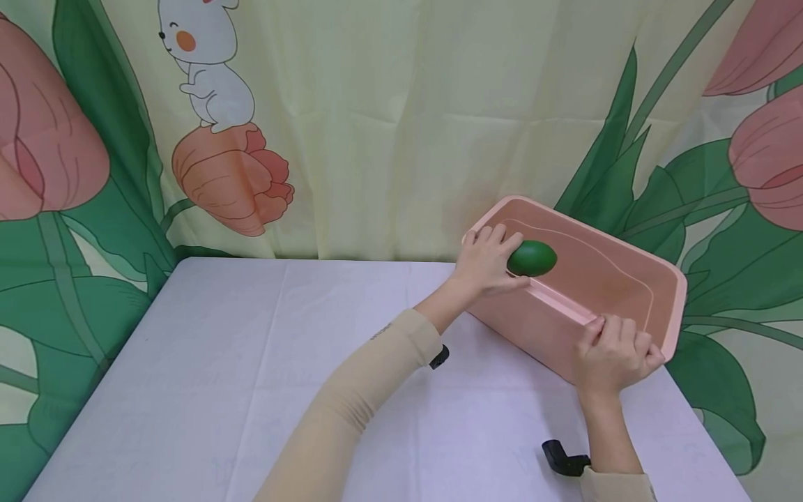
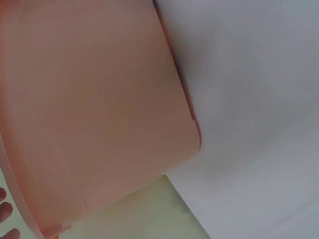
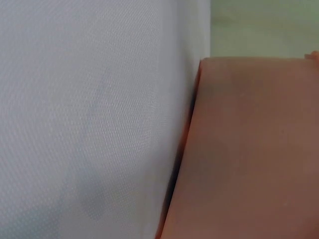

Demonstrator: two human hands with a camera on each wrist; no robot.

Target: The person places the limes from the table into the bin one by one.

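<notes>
A pink plastic bin point(image 1: 552, 328) stands at an angle on the table's right side. My right hand point(image 1: 611, 352) grips its near rim close to the right corner. My left hand point(image 1: 486, 261) is over the rim at the left end, fingers bent downward. Between its thumb and index finger it holds a smooth, dark green oval fruit point(image 1: 532, 259); the exact kind cannot be told. Several left fingertips point(image 2: 6, 211) show beyond the bin's rim in the left wrist view. The bin's outer wall point(image 3: 254, 149) fills the right half of the right wrist view.
A white cloth point(image 1: 207, 376) covers the table. Its right edge runs close to the bin. Behind hangs a cream curtain point(image 1: 389, 125) printed with tulips and a rabbit. Black wrist mounts point(image 1: 564, 460) stick out beside both forearms.
</notes>
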